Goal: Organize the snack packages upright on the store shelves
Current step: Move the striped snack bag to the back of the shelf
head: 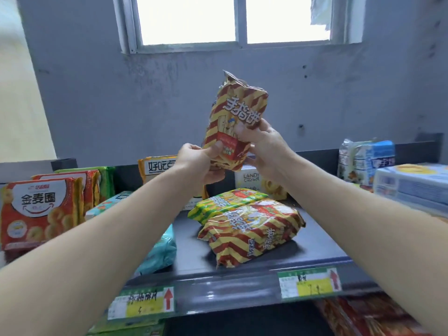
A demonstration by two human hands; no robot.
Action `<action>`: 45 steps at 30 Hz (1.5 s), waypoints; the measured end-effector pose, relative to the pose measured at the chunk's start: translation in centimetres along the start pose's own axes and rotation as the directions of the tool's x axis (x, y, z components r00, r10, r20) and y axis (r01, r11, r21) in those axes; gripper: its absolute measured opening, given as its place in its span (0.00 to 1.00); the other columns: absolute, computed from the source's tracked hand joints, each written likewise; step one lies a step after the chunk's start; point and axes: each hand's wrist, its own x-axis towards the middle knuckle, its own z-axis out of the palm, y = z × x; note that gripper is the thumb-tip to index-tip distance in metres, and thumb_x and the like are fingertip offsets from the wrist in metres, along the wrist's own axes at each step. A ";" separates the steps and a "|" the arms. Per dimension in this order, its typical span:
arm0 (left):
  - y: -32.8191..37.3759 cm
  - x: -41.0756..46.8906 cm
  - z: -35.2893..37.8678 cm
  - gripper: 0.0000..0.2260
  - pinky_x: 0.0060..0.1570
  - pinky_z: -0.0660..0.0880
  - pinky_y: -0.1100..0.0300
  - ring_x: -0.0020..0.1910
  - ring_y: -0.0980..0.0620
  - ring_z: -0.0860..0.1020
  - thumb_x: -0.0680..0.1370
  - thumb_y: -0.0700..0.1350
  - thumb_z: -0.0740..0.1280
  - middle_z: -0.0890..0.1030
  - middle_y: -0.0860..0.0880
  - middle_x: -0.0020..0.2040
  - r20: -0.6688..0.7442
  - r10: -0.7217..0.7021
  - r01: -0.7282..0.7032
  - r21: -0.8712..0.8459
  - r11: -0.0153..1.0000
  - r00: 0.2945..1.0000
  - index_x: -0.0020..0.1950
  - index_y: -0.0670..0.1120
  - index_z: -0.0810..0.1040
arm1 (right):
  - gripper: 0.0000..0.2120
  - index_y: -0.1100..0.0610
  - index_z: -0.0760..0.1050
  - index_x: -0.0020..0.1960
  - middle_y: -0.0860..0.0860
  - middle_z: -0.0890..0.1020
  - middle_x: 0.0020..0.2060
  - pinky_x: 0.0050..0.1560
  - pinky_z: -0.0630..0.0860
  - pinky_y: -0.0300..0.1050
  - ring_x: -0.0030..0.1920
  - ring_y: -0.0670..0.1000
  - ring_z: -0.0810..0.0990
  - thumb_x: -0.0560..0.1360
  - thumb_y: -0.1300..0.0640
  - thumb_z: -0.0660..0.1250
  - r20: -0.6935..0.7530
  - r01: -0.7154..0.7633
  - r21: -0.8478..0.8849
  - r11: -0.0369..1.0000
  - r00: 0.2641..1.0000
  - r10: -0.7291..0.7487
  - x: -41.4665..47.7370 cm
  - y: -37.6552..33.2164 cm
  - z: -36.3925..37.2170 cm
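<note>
So the person's got one red-and-yellow striped pack, the held pack [236, 122], up in the air above the shelf [186, 241], standing upright with the crinkled top seal pointing at the window [232, 20]. Both hands are on its bottom half. The left hand [198, 163] is curled round the lower left corner with the thumb pressed on the front, and the right hand [264, 149] pinches the right edge, thumb on the front, fingers tucked behind. It's not touching the shelf at all. Down below, a second striped pack [249, 231] is lying flat near the front edge, and a green pack [225, 202] lies flat just behind it, the two touching. To the left of those there's a teal pack [162, 251], also lying down and partly hidden by the left forearm. Further left the ring packs [38, 212] stand upright in a row, facing front. A white box [249, 179] stands at the back, just under the hands, and an orange box [157, 166] is to its left. Over on the right some blue-white packs [366, 161] stand near the back, with a blue box [412, 185] beside them. Two price tags [143, 303] are stuck on the shelf's front strip, handwriting too blurry to read.
</note>
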 end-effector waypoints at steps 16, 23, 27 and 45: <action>-1.9 -4.5 13.0 0.20 0.53 0.78 0.47 0.52 0.45 0.79 0.70 0.41 0.75 0.77 0.45 0.53 0.451 0.097 -0.154 0.090 0.984 0.887 0.56 0.45 0.68 | 0.19 0.51 0.73 0.65 0.51 0.82 0.55 0.46 0.80 0.48 0.52 0.53 0.82 0.75 0.59 0.68 -0.404 -0.052 -0.348 0.936 0.909 -0.100 -11.1 -5.7 -9.9; -2.1 -8.9 19.2 0.16 0.51 0.80 0.47 0.50 0.43 0.82 0.71 0.38 0.73 0.81 0.43 0.51 0.582 0.122 -0.099 -0.071 0.993 0.804 0.54 0.42 0.72 | 0.18 0.52 0.74 0.65 0.50 0.83 0.53 0.30 0.78 0.37 0.42 0.44 0.84 0.75 0.58 0.68 -0.499 -0.114 -0.424 0.898 0.857 -0.127 -16.4 -10.0 -15.0; -1.4 -11.4 23.3 0.15 0.49 0.81 0.50 0.49 0.43 0.83 0.71 0.38 0.73 0.82 0.42 0.51 0.623 0.141 -0.091 -0.111 0.990 0.769 0.54 0.43 0.72 | 0.17 0.55 0.74 0.64 0.49 0.83 0.49 0.29 0.78 0.38 0.38 0.43 0.84 0.76 0.60 0.67 -0.521 -0.083 -0.399 0.913 0.840 -0.151 -19.0 -12.7 -18.1; -1.4 -18.5 43.5 0.11 0.51 0.80 0.46 0.48 0.42 0.83 0.70 0.38 0.74 0.81 0.42 0.49 0.572 0.106 -0.085 -0.063 0.994 0.814 0.46 0.43 0.73 | 0.16 0.55 0.73 0.66 0.48 0.82 0.45 0.24 0.74 0.33 0.30 0.39 0.82 0.78 0.62 0.63 -0.528 -0.113 -0.365 0.924 0.843 -0.105 -24.5 -20.2 -37.2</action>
